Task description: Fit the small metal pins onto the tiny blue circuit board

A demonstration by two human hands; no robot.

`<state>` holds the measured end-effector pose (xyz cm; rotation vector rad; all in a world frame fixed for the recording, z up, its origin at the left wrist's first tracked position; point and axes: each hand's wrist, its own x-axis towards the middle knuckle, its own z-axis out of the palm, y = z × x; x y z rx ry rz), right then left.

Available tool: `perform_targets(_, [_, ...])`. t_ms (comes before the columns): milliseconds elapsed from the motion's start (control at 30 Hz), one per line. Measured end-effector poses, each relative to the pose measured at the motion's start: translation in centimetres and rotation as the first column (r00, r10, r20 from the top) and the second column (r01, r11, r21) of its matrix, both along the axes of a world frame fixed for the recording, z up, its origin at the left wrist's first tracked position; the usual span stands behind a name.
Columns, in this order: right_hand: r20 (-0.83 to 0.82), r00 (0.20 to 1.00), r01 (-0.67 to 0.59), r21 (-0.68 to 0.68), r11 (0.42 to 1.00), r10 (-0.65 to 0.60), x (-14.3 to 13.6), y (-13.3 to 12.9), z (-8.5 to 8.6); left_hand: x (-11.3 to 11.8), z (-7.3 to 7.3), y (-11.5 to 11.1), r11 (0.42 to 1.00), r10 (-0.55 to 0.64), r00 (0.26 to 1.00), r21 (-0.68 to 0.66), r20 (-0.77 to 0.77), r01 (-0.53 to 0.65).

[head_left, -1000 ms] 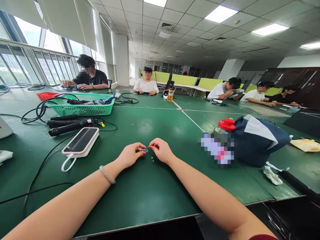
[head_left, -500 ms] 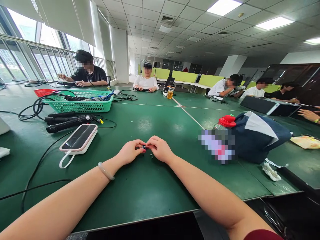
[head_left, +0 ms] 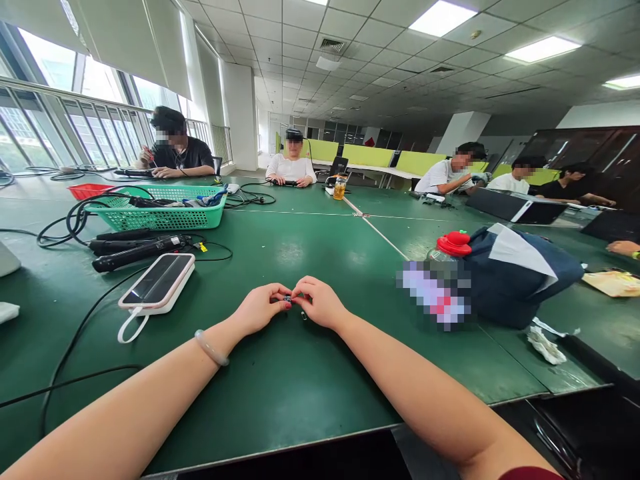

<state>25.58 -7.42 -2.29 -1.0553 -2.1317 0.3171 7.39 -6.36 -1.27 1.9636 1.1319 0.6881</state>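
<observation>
Over the green table [head_left: 260,387], my left hand [head_left: 263,308] pinches a tiny dark piece with light spots [head_left: 287,299] between thumb and fingertips. My right hand [head_left: 317,303] meets it from the right, its thumb and fingers pinched together against the same piece. Whether the right fingertips hold a separate part is too small to make out. Just below the right fingertips, a small light-coloured bit [head_left: 303,315] lies on the table.
On the left are a white power bank [head_left: 159,283], black handheld tools [head_left: 137,253] with cables, and a green basket [head_left: 200,217]. To the right stand a red-lidded bottle [head_left: 454,244] and a dark blue bag [head_left: 515,287]. Several people sit around the table.
Both hands stay pinched at the small piece, with only slight finger shifts. The view has tilted slightly. Across the table, the person at left has raised a hand.
</observation>
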Motion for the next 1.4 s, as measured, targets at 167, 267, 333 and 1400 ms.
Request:
perform_targets(167, [-0.065, 0.998, 0.003, -0.081, 0.997, -0.008, 0.0, 0.1, 0.0, 0.1, 0.0, 0.0, 1.0, -0.019, 1.0, -0.01, 0.011, 0.019])
perform_targets(267, [-0.076, 0.996, 0.03, -0.088, 0.996, -0.037, 0.1, 0.2, 0.0, 0.0, 0.0, 0.0, 1.0, 0.001, 1.0, 0.018, -0.011, -0.001])
perform_targets(333, [-0.056, 0.998, 0.031, -0.087, 0.996, -0.036, 0.2, 0.2, 0.1, -0.1, -0.1, 0.2, 0.999, 0.026, 0.999, 0.028, -0.023, -0.026])
perform_targets(1400, [-0.032, 0.999, 0.021, 0.049, 0.999, -0.02, -0.1, -0.4, 0.1, 0.1, -0.1, 0.5, 0.996, 0.02, 0.981, -0.088, 0.19, -0.003])
